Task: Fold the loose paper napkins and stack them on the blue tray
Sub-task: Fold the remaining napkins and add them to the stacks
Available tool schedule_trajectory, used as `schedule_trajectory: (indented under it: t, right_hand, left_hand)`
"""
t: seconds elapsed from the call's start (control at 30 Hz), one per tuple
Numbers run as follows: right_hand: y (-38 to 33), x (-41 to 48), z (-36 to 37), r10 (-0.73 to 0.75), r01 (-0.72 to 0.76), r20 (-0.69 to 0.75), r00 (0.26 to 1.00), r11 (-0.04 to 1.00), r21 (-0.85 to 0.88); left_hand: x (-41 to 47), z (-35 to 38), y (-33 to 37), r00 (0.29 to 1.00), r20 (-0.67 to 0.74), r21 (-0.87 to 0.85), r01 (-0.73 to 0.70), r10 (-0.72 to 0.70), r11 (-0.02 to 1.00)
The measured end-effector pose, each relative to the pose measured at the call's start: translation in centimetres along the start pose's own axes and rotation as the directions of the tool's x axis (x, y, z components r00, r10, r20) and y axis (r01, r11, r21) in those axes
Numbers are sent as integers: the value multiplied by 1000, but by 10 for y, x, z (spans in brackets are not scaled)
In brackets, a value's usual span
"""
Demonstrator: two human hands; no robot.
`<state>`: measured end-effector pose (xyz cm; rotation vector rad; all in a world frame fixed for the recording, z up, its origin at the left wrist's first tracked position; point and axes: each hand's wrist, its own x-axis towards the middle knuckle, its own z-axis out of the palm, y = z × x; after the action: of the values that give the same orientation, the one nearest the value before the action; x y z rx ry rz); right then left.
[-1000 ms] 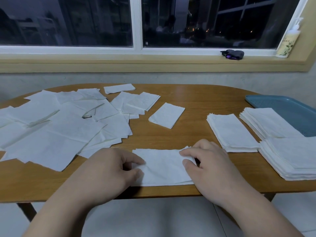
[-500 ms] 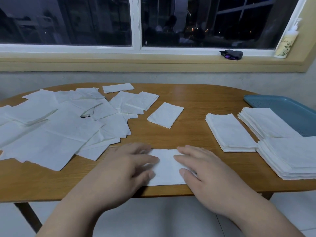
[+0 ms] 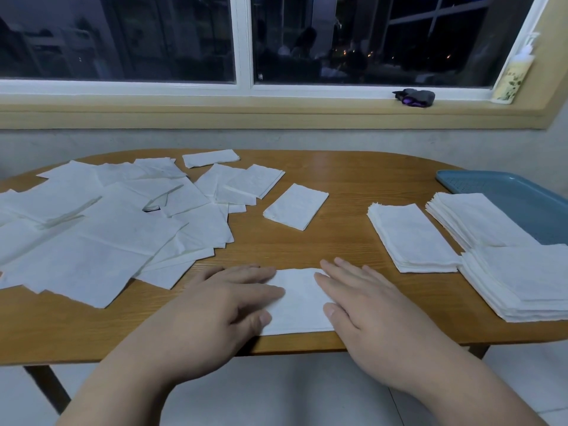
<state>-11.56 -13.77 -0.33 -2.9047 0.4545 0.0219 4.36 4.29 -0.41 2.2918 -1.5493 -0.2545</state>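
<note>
Both hands flat, fingers straight, nothing pinched. Left hand (image 3: 221, 305) presses the left end of a folded napkin (image 3: 298, 299); right hand (image 3: 368, 305) presses its right end. Fingertips of the two hands are near each other, and a strip of white paper shows between them. The napkin lies at the near edge of the wooden table (image 3: 353, 186), about mid-width, its near side almost flush with the edge.

Left half of the table: a spread of loose napkins (image 3: 101, 229), unfolded and overlapping, reaching from the far-left edge toward the near-left. One small folded piece (image 3: 210, 157) lies near the far edge. A single folded napkin (image 3: 295, 206) lies alone in the middle of the table, apart from the spread.

Right side: a stack of folded napkins (image 3: 412, 238) on bare wood. Just right of it, a second stack (image 3: 473, 219) seems to overlap the blue tray (image 3: 516, 192), which sits at the far-right corner; the view is too oblique to be sure. A third, broader stack (image 3: 522, 281) sits at the near-right edge, touching the first stack's corner.

Behind the table: a windowsill with a dark bundled cloth (image 3: 415, 97) and a pump bottle (image 3: 513, 72) in the right corner.
</note>
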Motion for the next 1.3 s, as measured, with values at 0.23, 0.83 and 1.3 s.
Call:
schedule_trajectory:
  t: [0.23,0.83,1.3]
  right_hand:
    - [-2,-1,-6,-6,6,0,1000,998,55]
    - [5,142,-14,159,-139,-293,943,986,88]
    - [14,140,-7,165,-129,-407,898,985,115]
  left_hand:
    - [0,0,-5,999,-27,9,-27,28,1000]
    - [-2,-4,-22,980,-195,-78,16,-31,997]
    - [-2,1,-23,967,-247,-122,23,-53,992]
